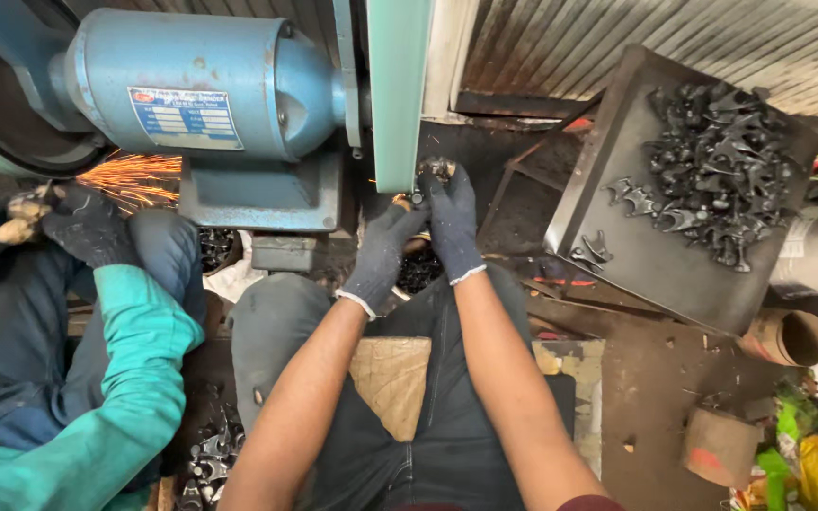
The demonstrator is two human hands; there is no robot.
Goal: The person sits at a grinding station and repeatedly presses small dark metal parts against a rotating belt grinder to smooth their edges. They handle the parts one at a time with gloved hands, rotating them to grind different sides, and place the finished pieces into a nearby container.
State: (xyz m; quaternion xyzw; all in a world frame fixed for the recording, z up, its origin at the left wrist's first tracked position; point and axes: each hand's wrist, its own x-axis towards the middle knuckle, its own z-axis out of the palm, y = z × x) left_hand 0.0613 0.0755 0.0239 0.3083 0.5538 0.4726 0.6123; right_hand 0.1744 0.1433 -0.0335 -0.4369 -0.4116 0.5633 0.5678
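Note:
Both my hands wear dark blue knit gloves. My right hand and my left hand together pinch a small dark metal part and hold it against the edge of the green sanding belt. The part is mostly hidden by my fingertips. My knees in dark trousers frame the hands from below.
A blue motor housing sits to the left of the belt. A co-worker's gloved hand in a teal sleeve grinds at the left wheel, throwing orange sparks. A tilted dark tray holds several black metal castings. A cardboard tube lies at right.

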